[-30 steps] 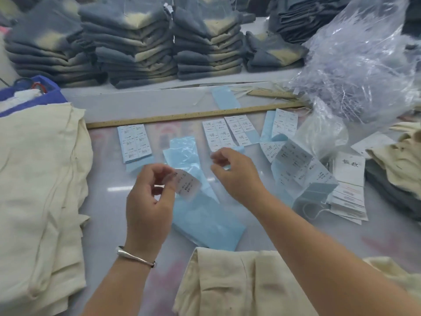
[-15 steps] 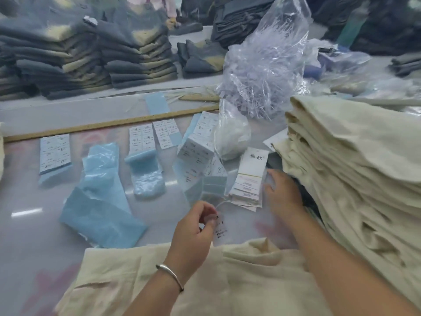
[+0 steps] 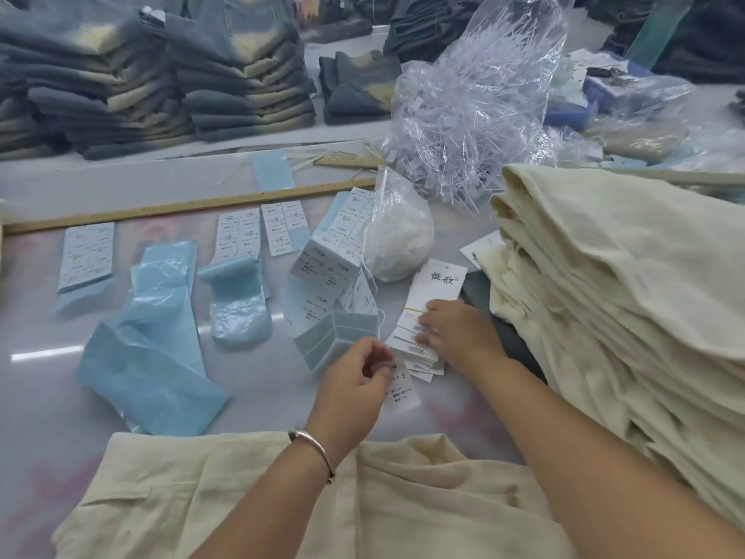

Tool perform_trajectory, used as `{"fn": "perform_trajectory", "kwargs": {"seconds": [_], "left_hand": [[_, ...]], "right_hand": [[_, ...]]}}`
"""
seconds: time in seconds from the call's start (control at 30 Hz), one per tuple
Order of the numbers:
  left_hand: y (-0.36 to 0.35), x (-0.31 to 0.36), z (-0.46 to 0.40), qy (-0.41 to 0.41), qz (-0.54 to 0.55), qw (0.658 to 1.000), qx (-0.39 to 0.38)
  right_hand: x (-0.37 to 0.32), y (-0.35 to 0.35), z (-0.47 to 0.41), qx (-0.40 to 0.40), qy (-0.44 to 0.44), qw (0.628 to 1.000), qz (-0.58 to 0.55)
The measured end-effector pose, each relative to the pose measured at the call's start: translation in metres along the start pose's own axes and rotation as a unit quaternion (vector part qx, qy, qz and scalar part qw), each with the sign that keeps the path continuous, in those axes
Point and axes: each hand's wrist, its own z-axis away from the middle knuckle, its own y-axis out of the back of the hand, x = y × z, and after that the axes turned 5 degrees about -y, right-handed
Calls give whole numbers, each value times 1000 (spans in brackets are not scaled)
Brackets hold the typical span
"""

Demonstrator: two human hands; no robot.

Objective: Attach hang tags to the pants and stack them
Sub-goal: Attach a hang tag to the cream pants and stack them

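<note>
Left hand (image 3: 354, 381) is pinching a size sticker (image 3: 401, 387) just below the hang tag stack (image 3: 433, 304). Right hand (image 3: 451, 330) is pressing flat fingers on that stack, so it is nearer. Stack's long axis is running away from the person. Cream pants (image 3: 282, 498) are lying below the stack on a smooth grey table (image 3: 48, 397); folded pile (image 3: 625, 276) is crowding its right.

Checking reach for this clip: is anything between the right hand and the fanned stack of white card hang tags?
Nothing visible. The right hand already rests its fingers on the fanned stack of white card hang tags; the left hand pinches a small white size sticker nearby.
</note>
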Motion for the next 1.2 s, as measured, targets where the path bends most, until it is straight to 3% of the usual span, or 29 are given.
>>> {"fn": "perform_trajectory", "kwargs": {"seconds": [0.27,0.67,0.8,0.9,1.03,1.13,1.2], "left_hand": [[-16,-7,-20,37,-67,996,-54],[-17,-10,-26,16,-66,997,-44],[-16,-10,-26,21,-92,994,-49],[-18,-7,-26,-45,-195,978,-58],[-22,-3,-32,-153,-265,945,-112],[-24,0,-32,-157,-263,942,-139],[-20,-1,-26,-131,-223,957,-130]], "right_hand": [[4,3,-4,-18,48,994,93],[-11,5,-5,-32,95,976,194],[-15,9,0,38,110,971,211],[-18,13,5,131,90,975,157],[-18,11,14,177,57,981,51],[-24,14,26,171,29,985,-26],[-26,19,35,150,-26,983,-98]]}}
